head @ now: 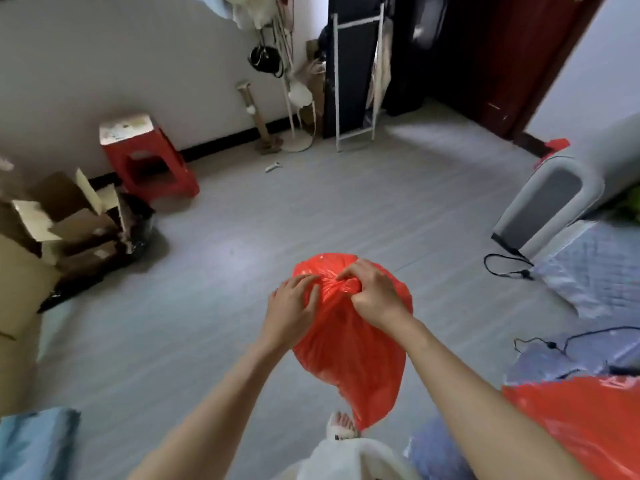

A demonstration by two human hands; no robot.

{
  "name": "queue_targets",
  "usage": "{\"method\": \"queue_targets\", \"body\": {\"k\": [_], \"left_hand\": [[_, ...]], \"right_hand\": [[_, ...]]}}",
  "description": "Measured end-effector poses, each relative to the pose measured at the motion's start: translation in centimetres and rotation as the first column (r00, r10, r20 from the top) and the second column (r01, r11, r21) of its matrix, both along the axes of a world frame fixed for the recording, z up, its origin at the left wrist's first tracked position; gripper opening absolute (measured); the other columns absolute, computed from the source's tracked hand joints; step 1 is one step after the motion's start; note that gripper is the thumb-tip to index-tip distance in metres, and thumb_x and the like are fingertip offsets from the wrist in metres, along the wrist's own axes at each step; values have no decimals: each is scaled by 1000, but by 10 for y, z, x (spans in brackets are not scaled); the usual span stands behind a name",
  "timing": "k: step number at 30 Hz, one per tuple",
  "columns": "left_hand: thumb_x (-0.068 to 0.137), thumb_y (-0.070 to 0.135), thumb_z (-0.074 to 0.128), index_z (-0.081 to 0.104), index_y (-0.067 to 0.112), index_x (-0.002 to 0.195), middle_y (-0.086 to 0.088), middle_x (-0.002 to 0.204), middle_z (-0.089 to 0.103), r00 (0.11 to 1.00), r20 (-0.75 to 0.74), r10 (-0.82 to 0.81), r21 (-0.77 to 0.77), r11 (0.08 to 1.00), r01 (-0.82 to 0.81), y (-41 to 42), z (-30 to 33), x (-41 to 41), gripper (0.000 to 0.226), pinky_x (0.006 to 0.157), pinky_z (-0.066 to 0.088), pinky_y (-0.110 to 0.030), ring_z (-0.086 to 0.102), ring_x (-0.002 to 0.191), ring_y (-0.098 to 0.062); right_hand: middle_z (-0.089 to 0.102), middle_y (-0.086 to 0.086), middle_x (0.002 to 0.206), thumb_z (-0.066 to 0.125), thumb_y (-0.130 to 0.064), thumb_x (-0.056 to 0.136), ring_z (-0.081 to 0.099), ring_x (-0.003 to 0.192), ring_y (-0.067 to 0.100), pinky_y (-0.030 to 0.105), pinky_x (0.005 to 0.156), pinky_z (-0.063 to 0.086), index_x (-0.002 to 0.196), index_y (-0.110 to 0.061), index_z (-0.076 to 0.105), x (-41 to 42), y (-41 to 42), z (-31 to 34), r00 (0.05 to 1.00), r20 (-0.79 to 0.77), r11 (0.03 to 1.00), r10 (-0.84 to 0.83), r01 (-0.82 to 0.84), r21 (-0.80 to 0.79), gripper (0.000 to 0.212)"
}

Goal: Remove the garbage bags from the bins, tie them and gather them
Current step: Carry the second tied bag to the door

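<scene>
A full red garbage bag (349, 344) hangs in front of me above the grey floor. Its mouth is bunched together between my hands. My left hand (292, 304) lies against the left side of the gathered neck, its fingertips pinching the plastic. My right hand (372, 294) grips the twisted neck with curled fingers from the right. A second red bag (581, 424) lies at the lower right, partly cut off by the frame edge.
A red stool (145, 161) stands by the left wall. Torn cardboard boxes (65, 223) and a black bag (138, 223) lie at the left. A grey bin-like appliance (550, 206) and cables (505, 268) are at the right. A bare foot (341, 424) shows below the bag.
</scene>
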State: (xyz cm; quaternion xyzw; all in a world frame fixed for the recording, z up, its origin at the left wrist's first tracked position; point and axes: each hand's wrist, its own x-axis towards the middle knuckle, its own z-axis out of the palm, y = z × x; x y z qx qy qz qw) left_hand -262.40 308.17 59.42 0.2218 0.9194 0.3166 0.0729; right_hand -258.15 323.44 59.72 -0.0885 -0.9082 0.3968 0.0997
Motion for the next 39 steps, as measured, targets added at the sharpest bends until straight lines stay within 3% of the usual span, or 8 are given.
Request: {"method": "queue_targets", "body": {"k": [6,12,18,21,26,30,34,39], "left_hand": [[94,28,46,56,21,123,0,131,56,993,-15,-114,-42,993,113,121,25,-147,32,104,36,-40,48,123,-21],[94,32,45,54,20,124,-2,132,56,962,-30,-273,-90,959,269,269,11,-323,34,102,37,-38,48,123,-24],[94,33,43,57,23,121,2,129,58,884,-16,-468,-91,881,465,436,8,-467,32,100,36,-38,47,123,-20],[92,32,45,59,25,116,6,126,59,816,-68,-575,-98,817,568,520,19,-513,29,102,37,-40,47,123,-18],[92,31,42,58,27,116,7,126,59,720,-78,-689,-101,724,682,706,20,-583,29,100,35,-40,49,119,-21],[93,32,38,56,27,117,3,128,58,678,-3,-735,-111,674,730,841,4,-620,31,100,36,-41,50,117,-25],[94,33,37,53,29,121,7,132,54,624,53,-780,-114,616,780,967,-3,-651,32,101,33,-42,47,122,-21],[93,34,40,49,29,127,10,139,47,541,62,-839,-169,525,834,1121,-4,-687,35,102,34,-41,42,128,-18]], "right_hand": [[64,14,96,52,12,68,58,98,31,38,88,45,89,-6,67,-133,115,12,993,-33,993,-113,112,-28,32],[63,15,94,52,12,68,60,94,28,11,73,32,90,-5,68,-288,256,5,961,-4,960,-275,275,-48,33],[64,8,95,56,7,70,60,95,24,6,67,30,90,-11,68,-404,407,11,896,68,897,-439,441,-28,30],[61,-2,92,59,6,69,59,95,18,-3,67,29,89,-14,67,-435,475,22,833,71,835,-549,551,-8,29],[63,7,101,61,4,73,60,98,22,8,71,30,93,-9,65,-491,635,24,731,16,731,-683,683,-3,24],[62,4,102,61,1,75,57,96,14,4,66,30,94,-12,64,-522,758,10,689,44,690,-724,724,7,23],[63,8,100,63,6,71,59,99,24,10,74,29,92,-8,65,-552,879,8,646,69,649,-760,761,28,26],[63,11,98,65,4,72,59,98,25,10,76,29,92,-7,66,-581,1017,5,564,115,571,-817,820,38,23]]}}
